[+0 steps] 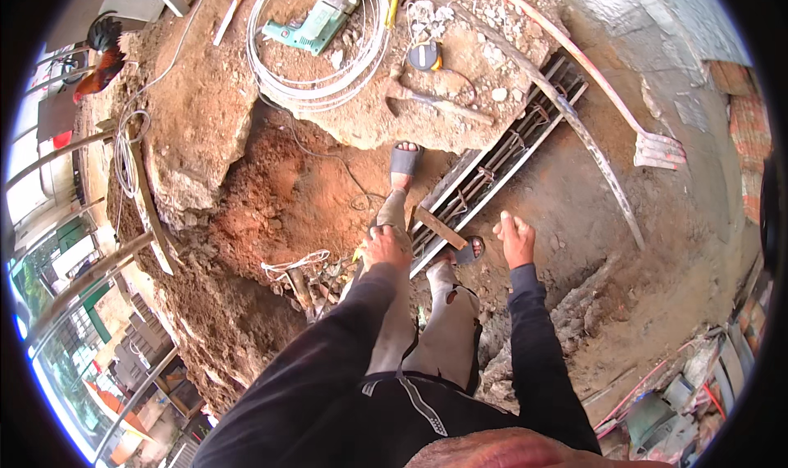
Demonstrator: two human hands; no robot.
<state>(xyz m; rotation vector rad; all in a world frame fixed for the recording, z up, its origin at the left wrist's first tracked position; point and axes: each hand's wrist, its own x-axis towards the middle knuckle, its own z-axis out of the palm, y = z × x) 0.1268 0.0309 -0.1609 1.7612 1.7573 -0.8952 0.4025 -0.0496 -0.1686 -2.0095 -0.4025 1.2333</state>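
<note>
My left hand (386,248) is curled in front of my left leg, with a bit of something yellow-green (359,257) under it that I cannot make out. My right hand (516,237) is raised right of the long formwork channel (517,150), its fingers bent; I cannot tell what, if anything, they hold. Steel bars with cross ties lie inside the channel, and a short wooden board (442,227) sits across its near end, between my hands. My sandaled feet (404,161) (469,250) stand on either side of the channel.
A rubble ledge holds a green power tool (308,31), white cable coil (258,54), tape measure (425,54) and hammer (443,105). Two long poles (611,185) (603,86) lean at right. A rooster (107,70), sticks (146,205) and an excavated edge (185,320) are at left.
</note>
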